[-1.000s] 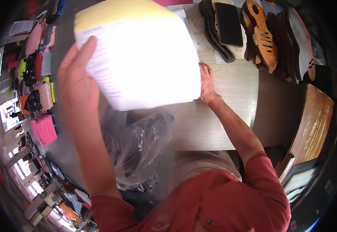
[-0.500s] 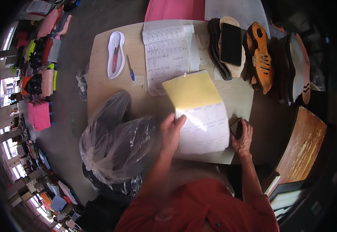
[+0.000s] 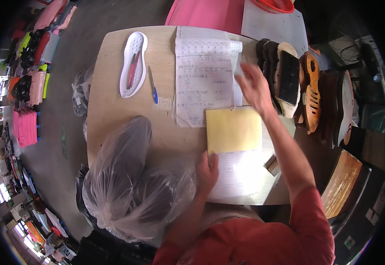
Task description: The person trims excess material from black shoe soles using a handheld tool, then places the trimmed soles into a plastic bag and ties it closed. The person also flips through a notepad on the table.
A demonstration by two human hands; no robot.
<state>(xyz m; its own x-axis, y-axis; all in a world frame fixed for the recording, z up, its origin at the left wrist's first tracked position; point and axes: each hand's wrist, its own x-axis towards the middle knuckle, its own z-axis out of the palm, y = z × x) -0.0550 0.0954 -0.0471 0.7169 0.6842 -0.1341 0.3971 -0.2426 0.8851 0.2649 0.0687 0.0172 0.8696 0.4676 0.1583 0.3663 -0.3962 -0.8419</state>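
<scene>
A pad of printed sheets (image 3: 234,176) with a yellow upper part (image 3: 234,130) lies near the table's front edge. My left hand (image 3: 208,173) grips its left edge, thumb on top and the other fingers mostly hidden. Beyond the pad, my right hand (image 3: 255,88) hovers in the air, slightly blurred, fingers apart and holding nothing. Beneath and left of it are handwritten sheets (image 3: 203,88). Just right of it a black phone (image 3: 288,79) rests on a stack of sole-shaped pieces (image 3: 269,62). A small dark block (image 3: 272,164) sits at the pad's right side.
A white shoe sole (image 3: 125,81) holds red and dark pens, with a blue pen (image 3: 153,86) beside it. Clear plastic bags with dark contents (image 3: 130,185) crowd the table's near left. Orange-brown sole shapes (image 3: 311,97) stand at the right, and a red basin (image 3: 277,5) behind.
My right hand has left the small dark block and moved far forward, toward the phone. The pad now lies straighter, with my left hand still at its left edge. The view has shifted.
</scene>
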